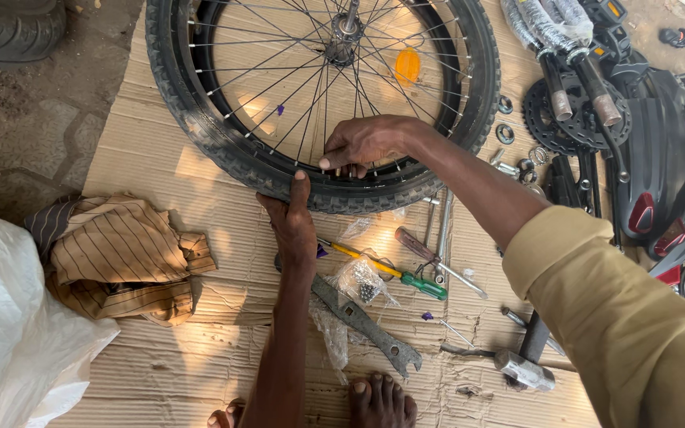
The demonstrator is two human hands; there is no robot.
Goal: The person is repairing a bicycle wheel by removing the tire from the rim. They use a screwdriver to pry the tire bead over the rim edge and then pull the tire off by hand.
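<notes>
**Both hands on the near edge of the wheel**

Bicycle wheel (231,150) lies flat on the cardboard sheet (200,317), at the far side of the scene, its hub (346,32) far from me. Its near arc is the part I'm on.

My left hand (293,226) comes straight up from the near side, palm over the tyre's (200,131) outer tread, thumb pointing far across it. Closed around the tread, pressing; nothing else in it.

My right hand (362,143) comes in from the right, fingers curled down over the rim's inner edge among the spokes (279,87), just far and right of the left hand. It's gripping the rim/tyre edge; can't tell if anything small is pinched under the fingertips.

The hands sit nearly touching, on opposite sides of the tyre wall: left outside, right inside. Both equally close to the work.

Near the hands, on the cardboard:
- yellow-green screwdriver (386,271), long axis left-right
- flat spanner (366,325), angled near-right
- clear plastic bag of small parts (362,281), crumpled, no label I can make out
- hammer (521,364), near right
- striped cloth (120,257), left
- white sack (9,325), near left

Orange reflector (407,65) sits in the spokes, far right.
</notes>
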